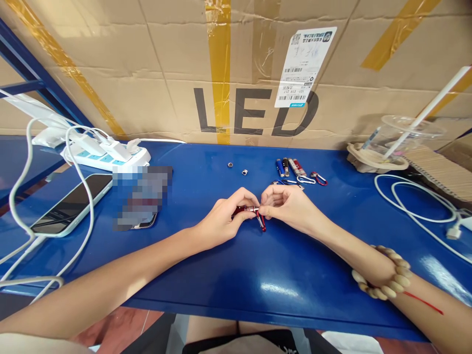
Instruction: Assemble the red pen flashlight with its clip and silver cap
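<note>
My left hand (230,211) pinches a small red metal mini flashlight (250,209) between thumb and fingers, above the front-middle of the table. At its silvery right end, the thumb and index finger of my right hand (282,201) are closed; any small part between them is hidden. A red carabiner clip (261,222) hangs below the fingertips. Beyond my hands lie a blue mini flashlight (280,167), a black one (286,166) and silver and red ones (299,167). Near them are a silver carabiner (307,180), another red carabiner (320,178) and bluish clips partly behind my right hand.
Two small metal pieces, one round (230,165) and one squarish (245,172), lie on the blue table (228,290). Left are a white power strip (110,160), cables and a phone (72,204). Right stand a plastic cup (413,130) and coiled white cable (420,214). A cardboard box (165,59) backs the table.
</note>
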`<state>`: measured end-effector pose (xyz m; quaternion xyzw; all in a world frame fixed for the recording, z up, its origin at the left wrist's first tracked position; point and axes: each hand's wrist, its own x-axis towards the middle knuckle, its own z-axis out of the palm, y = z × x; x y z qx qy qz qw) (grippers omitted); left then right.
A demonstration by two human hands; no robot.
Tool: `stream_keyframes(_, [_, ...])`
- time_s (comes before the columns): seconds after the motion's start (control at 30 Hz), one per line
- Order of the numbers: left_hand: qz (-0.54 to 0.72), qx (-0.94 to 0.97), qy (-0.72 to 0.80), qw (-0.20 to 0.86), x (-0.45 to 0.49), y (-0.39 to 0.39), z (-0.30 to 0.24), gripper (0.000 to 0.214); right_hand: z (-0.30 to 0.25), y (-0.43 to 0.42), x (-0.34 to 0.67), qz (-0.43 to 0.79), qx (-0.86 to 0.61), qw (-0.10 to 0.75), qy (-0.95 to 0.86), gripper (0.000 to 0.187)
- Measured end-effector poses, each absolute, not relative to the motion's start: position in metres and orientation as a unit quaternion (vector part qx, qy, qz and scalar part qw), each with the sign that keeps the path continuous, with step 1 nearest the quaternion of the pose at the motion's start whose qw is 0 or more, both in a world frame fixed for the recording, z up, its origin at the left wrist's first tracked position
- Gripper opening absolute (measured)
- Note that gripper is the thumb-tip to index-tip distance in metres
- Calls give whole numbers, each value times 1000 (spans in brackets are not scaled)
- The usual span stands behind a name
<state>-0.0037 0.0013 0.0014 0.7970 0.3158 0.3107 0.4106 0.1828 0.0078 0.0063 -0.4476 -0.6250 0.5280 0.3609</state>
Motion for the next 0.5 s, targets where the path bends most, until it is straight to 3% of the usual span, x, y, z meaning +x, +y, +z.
stream_keyframes(0.17, [308, 813, 319, 377, -4, 3, -1, 18, 6, 6, 182, 576, -455, 348, -583, 36])
stream_keyframes(0.33, [340, 809, 335, 342, -2, 3, 1, 16, 8, 7, 182, 583, -464, 350, -568, 38])
stream_keyframes(0.5, [367, 781, 374, 339, 1, 3, 4, 16, 12, 5, 181, 437, -455, 416, -655, 28])
